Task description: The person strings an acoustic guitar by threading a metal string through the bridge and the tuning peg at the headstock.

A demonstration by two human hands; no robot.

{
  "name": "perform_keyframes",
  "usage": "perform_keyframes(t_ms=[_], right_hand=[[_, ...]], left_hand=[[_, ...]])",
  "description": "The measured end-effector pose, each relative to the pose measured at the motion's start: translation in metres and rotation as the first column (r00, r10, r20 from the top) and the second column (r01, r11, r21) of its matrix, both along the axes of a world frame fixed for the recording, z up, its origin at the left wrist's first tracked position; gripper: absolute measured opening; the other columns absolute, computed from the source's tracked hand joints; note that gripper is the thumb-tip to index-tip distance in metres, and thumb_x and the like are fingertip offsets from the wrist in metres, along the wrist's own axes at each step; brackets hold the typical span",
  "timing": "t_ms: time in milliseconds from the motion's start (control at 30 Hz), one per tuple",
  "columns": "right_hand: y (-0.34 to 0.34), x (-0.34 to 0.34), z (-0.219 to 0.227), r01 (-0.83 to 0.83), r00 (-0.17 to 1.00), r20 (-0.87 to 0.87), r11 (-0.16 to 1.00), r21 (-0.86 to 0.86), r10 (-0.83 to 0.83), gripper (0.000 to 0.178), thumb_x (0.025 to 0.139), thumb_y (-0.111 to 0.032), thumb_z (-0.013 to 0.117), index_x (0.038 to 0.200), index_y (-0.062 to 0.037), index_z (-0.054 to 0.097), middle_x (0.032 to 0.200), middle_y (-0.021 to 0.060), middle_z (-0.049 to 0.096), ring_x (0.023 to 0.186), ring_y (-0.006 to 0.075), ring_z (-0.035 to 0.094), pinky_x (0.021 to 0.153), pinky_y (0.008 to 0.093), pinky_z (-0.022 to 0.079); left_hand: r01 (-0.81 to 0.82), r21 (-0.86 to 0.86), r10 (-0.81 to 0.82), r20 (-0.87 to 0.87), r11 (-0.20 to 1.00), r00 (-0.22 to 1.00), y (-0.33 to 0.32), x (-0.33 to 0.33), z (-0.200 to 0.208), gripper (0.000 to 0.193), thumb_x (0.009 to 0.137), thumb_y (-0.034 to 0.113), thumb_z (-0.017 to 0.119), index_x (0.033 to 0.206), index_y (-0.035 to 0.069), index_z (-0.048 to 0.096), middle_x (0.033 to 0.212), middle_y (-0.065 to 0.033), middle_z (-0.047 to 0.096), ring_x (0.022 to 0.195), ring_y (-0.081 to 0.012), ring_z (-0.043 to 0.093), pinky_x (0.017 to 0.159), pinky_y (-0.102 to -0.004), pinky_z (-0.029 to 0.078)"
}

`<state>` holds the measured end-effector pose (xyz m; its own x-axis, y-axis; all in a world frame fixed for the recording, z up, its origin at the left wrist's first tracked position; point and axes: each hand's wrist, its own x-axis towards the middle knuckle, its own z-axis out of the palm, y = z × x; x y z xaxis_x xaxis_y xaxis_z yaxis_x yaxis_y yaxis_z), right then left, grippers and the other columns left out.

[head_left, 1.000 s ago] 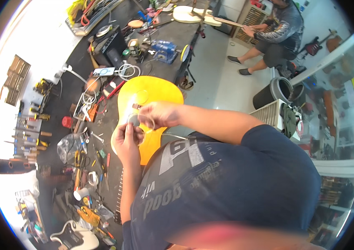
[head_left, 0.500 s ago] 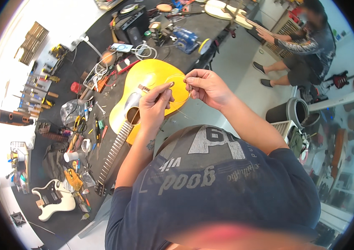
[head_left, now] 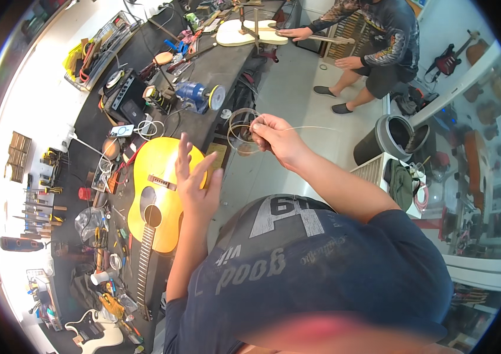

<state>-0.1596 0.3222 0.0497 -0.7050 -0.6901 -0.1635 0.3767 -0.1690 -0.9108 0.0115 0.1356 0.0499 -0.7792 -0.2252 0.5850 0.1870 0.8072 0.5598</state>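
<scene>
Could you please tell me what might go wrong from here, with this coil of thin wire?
The coil of thin wire is pinched by the right hand alone, while the left hand is open and empty; it might slip and spring loose.

The loose end sticks out past the right hand, so it could poke or snag something.

If the wire swings back, it could scratch the yellow guitar.

"String (head_left: 238, 125)?"
"Thin, pale, coiled in loops, pinched in my right hand (head_left: 273, 137), one end sticking out right."
"Guitar (head_left: 171, 203)?"
"Yellow acoustic, face up, left of my coil, fretted neck (head_left: 145, 265) pointing toward the near side."
</scene>
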Motion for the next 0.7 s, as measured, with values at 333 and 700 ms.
perform_keyframes(t_ms=[333, 700], right_hand=[[0.035, -0.022, -0.016, 0.005, 0.991, 0.134, 0.983, -0.186, 0.020, 0.014, 0.107, -0.018, 0.056, 0.101, -0.0061, 0.061, 0.074, -0.0023, 0.053, 0.068, 0.0091, 0.051, 0.067, 0.0276, 0.047], [0.043, -0.030, -0.026, -0.009, 0.977, 0.206, 0.973, -0.230, 0.057, 0.015, 0.104, -0.018, 0.061, 0.102, -0.0037, 0.067, 0.084, 0.0017, 0.068, 0.076, 0.0092, 0.064, 0.069, 0.0258, 0.050]], left_hand=[[-0.007, 0.915, -0.275, 0.129, 0.403, 0.953, 0.042, -0.057, -0.032, 0.045, 0.106, 0.021, 0.056, 0.144, -0.003, 0.049, 0.130, -0.0160, 0.066, 0.116, -0.0197, 0.062, 0.096, -0.0340, 0.051], [0.002, 0.972, -0.263, 0.061, 0.234, 0.963, 0.042, -0.074, -0.031, 0.020, 0.108, 0.018, 0.054, 0.105, 0.002, 0.066, 0.081, -0.0019, 0.062, 0.079, -0.0130, 0.061, 0.080, -0.0304, 0.051]])
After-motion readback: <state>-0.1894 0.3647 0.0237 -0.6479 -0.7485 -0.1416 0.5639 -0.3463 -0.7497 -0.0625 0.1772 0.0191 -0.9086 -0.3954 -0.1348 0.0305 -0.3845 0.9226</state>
